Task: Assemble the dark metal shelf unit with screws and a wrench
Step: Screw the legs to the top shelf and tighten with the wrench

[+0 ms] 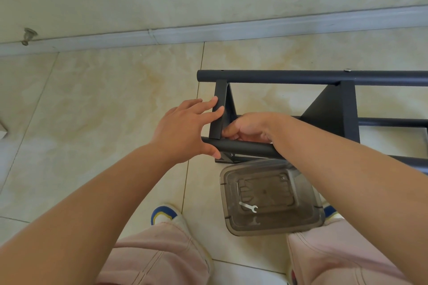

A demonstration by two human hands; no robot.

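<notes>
Beige marbled floor tiles point(104, 104), grey baseboard point(208, 30), blue-and-yellow shoe point(163, 214), pink trousers point(157, 259).

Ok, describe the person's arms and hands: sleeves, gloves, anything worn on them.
Both forearms are bare as far as the frame shows, with no sleeves in view. The left hand and right hand wear no gloves, and no watch, ring or bracelet shows on either wrist.
</notes>
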